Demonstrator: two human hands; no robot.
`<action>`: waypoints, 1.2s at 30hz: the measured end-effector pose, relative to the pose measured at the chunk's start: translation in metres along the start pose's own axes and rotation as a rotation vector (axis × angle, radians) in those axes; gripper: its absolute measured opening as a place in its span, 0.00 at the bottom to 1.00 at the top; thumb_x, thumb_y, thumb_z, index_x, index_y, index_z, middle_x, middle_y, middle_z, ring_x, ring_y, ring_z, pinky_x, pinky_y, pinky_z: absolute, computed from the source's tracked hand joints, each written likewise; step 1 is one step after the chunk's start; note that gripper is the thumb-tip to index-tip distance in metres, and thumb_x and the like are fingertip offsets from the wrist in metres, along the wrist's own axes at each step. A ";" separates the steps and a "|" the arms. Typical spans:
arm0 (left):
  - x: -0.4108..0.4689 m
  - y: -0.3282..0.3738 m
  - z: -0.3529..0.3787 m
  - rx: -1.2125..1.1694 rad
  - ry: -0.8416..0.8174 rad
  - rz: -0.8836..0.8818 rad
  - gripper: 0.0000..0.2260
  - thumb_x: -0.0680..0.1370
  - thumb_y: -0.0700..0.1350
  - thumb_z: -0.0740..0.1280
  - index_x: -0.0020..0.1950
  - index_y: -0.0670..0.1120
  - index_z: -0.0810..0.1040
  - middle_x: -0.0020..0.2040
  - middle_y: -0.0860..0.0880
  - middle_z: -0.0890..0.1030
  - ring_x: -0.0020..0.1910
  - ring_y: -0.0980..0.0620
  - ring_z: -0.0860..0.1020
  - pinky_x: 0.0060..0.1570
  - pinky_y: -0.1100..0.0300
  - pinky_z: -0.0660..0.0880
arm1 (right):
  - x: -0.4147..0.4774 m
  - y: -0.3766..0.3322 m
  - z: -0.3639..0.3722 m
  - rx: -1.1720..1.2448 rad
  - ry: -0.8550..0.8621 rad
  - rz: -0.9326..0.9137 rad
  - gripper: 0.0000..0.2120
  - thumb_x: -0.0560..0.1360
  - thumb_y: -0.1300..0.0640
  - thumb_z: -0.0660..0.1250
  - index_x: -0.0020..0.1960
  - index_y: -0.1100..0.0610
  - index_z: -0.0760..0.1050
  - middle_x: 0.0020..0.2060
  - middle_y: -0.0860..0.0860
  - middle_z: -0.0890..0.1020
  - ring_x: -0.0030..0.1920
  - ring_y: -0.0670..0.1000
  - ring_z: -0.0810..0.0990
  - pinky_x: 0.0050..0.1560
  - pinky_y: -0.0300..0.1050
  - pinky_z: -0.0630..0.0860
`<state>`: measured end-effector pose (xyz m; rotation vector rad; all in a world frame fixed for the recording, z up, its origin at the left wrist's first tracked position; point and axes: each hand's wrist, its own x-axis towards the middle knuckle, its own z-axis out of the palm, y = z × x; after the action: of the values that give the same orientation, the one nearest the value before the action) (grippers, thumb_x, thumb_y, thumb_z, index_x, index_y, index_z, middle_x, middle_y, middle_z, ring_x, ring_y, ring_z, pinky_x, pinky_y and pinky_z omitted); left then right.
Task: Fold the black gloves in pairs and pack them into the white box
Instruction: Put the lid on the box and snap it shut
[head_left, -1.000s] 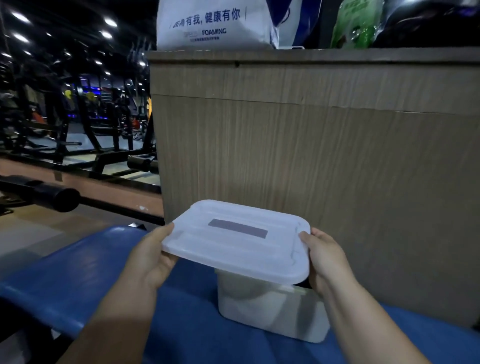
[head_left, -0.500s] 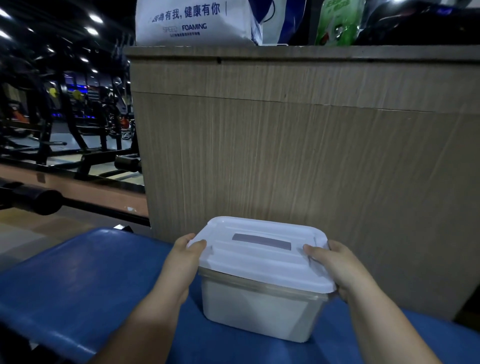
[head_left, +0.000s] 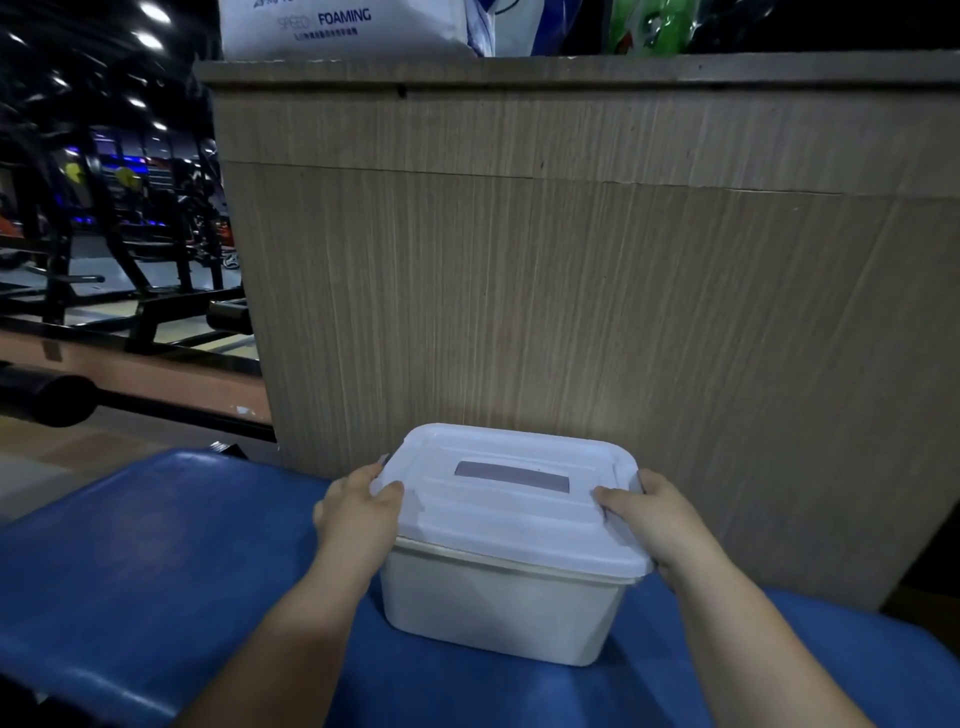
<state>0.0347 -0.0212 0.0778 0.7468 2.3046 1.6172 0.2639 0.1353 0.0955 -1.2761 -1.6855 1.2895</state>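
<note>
The white box (head_left: 498, 608) stands on a blue padded bench (head_left: 145, 561), close to a wooden counter. Its translucent white lid (head_left: 514, 499), with a grey strip in the middle, lies flat on the box's rim. My left hand (head_left: 358, 514) grips the lid's left edge, thumb on top. My right hand (head_left: 660, 519) grips the lid's right edge the same way. No black gloves show; the inside of the box is hidden by the lid.
A tall wooden counter (head_left: 597, 291) rises right behind the box, with bags (head_left: 343, 26) on top. Dark gym machines (head_left: 104, 249) and a black bar (head_left: 52, 397) fill the left background beyond the bench's edge.
Both hands lowered the lid from above the box onto its rim and now press it at both ends. The view has tilted down and nearer.
</note>
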 end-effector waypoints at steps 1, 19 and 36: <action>-0.001 -0.001 0.001 0.024 0.004 0.007 0.20 0.78 0.47 0.59 0.71 0.52 0.70 0.67 0.45 0.71 0.67 0.43 0.64 0.67 0.47 0.64 | 0.001 0.001 0.000 -0.015 0.000 -0.001 0.18 0.70 0.52 0.71 0.58 0.54 0.74 0.51 0.51 0.82 0.48 0.54 0.83 0.49 0.53 0.81; 0.035 -0.004 -0.006 -0.036 -0.058 -0.107 0.05 0.76 0.48 0.67 0.44 0.47 0.74 0.59 0.45 0.73 0.53 0.45 0.74 0.42 0.57 0.72 | 0.000 -0.003 0.007 -0.312 0.049 -0.006 0.16 0.69 0.50 0.69 0.50 0.59 0.75 0.47 0.55 0.81 0.47 0.57 0.81 0.45 0.54 0.80; 0.032 -0.007 0.000 -0.326 -0.067 -0.132 0.25 0.75 0.41 0.69 0.71 0.45 0.67 0.65 0.45 0.74 0.57 0.47 0.74 0.51 0.56 0.72 | -0.003 -0.001 0.005 -0.290 0.038 -0.053 0.10 0.72 0.53 0.69 0.39 0.56 0.70 0.39 0.51 0.77 0.35 0.49 0.75 0.30 0.41 0.68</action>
<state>0.0059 -0.0063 0.0744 0.5515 1.9315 1.8127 0.2596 0.1311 0.0951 -1.3989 -1.9165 1.0087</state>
